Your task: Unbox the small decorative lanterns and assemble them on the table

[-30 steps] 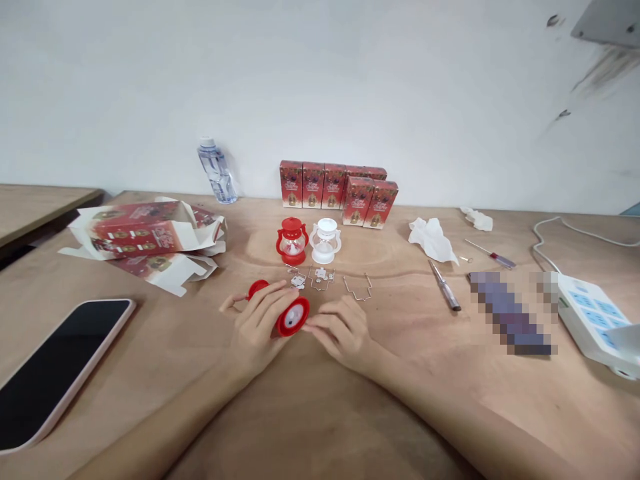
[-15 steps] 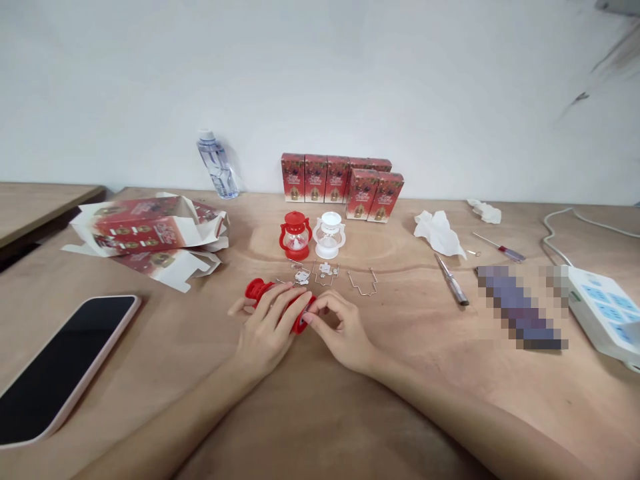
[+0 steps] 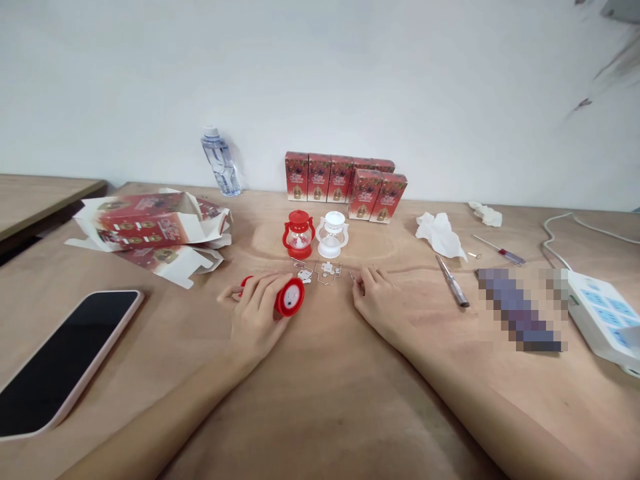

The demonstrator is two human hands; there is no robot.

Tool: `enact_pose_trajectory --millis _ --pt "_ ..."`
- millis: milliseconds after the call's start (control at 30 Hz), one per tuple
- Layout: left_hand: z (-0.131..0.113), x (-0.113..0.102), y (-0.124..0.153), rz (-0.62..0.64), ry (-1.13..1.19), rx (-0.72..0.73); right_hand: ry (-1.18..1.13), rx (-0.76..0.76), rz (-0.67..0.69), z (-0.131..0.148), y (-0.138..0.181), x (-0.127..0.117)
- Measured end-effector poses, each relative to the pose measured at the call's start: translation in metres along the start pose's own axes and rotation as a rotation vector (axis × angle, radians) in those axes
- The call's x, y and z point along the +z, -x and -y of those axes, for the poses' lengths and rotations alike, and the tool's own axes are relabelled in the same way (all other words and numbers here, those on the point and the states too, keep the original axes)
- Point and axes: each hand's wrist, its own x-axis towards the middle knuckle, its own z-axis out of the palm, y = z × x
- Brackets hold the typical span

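Observation:
My left hand is wrapped round a red toy lantern lying on its side. The lantern's round base faces me and shows a pale disc with a small dark spot; its body is mostly hidden under my fingers. My right hand rests on the table to the right, fingers curled over a thin wire handle, of which only one end shows. Between the hands and slightly beyond lie another bent wire handle and small white plastic pieces. Behind them, a red lantern and a white lantern stand upright.
Several red boxes stand by the wall, near a water bottle. Opened packaging and a phone lie left. On the right are crumpled tissue, two screwdrivers and a power strip.
My right hand has left the lantern's base and moved right onto the wire handle. My left hand has turned the lantern so its base faces me more.

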Motion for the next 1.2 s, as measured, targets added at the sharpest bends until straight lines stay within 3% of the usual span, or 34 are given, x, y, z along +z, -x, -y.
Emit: enact_pose_trajectory --millis 233,367,467,600,700,833,933,1067,1200 --pt "-0.005 -0.004 -0.003 -0.005 -0.056 -0.023 0.021 0.004 0.006 0.009 0.001 -0.01" --pt "-0.005 -0.003 -0.001 0.008 -0.065 -0.04 -0.022 0.065 0.102 0.007 0.007 -0.016" --pt "-0.004 -0.002 0.0 0.021 -0.038 -0.044 -0.166 0.115 0.145 0.0 0.011 -0.01" --pt "-0.005 -0.003 -0.002 0.003 -0.035 -0.027 -0.423 0.211 0.112 -0.013 0.008 0.01" --pt "-0.007 -0.003 -0.004 0.007 -0.031 -0.023 -0.484 0.252 0.076 -0.015 0.0 0.015" --pt "-0.008 -0.004 -0.003 0.016 -0.023 -0.017 -0.512 0.138 -0.064 0.007 -0.005 0.0" --pt "-0.009 -0.003 -0.001 0.035 0.037 0.042 -0.679 0.062 -0.083 0.04 0.0 -0.014" --pt "-0.009 -0.003 0.0 0.033 0.07 0.105 -0.936 0.119 0.001 0.08 0.012 -0.019" --pt "-0.007 -0.003 0.0 0.011 0.053 0.101 -1.063 0.3 0.097 0.093 0.02 -0.016"
